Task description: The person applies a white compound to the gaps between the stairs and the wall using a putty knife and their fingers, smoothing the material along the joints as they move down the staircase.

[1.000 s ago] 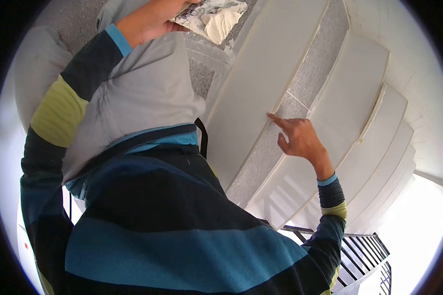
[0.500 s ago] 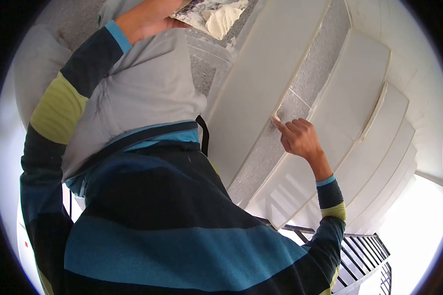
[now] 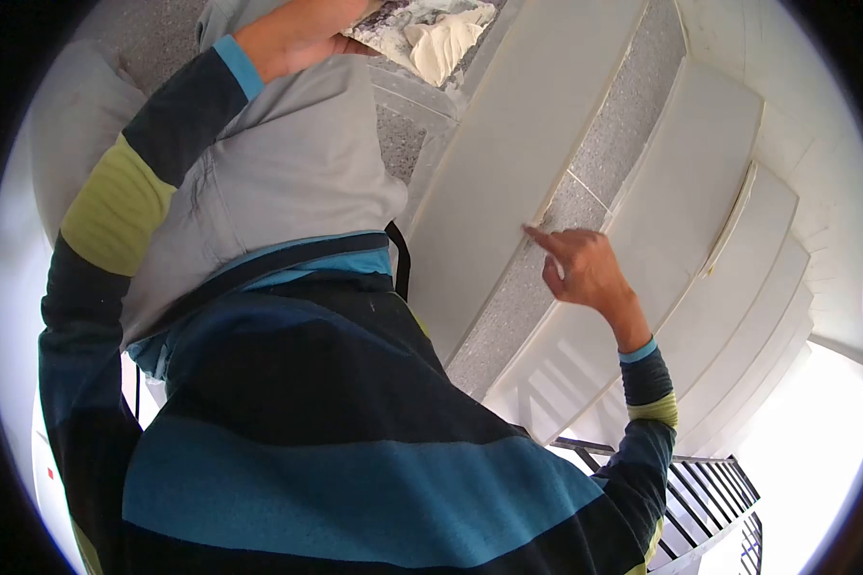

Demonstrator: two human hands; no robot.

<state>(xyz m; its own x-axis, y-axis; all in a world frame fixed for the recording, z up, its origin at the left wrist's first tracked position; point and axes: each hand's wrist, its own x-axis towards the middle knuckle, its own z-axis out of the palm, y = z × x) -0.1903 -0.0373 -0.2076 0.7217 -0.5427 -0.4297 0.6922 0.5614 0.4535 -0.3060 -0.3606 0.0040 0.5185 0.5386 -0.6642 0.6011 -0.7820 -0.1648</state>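
My left hand [image 3: 302, 36] is at the top, closed on the near side of a flat putty board [image 3: 390, 40]; part of its grip is cut off by the frame. A thick, creamy mound of putty [image 3: 443, 48] lies on the board. My right hand [image 3: 587, 268] holds nothing. Its index finger is stretched out, with the tip at the edge of a speckled stair tread [image 3: 571, 203]; the thumb stands apart and the other fingers are curled. Along that edge runs a thin pale line of filler, beside the smooth white riser [image 3: 513, 144].
More pale stairs [image 3: 681, 230] continue to the right, one with a raised strip [image 3: 734, 220] along its edge. A black metal railing [image 3: 705, 494] stands at lower right. My grey-trousered leg [image 3: 297, 163] is bent beside the steps.
My right index finger has straightened and its tip has shifted slightly left at the tread edge, with the thumb further apart. The board in my left hand has moved slightly right.
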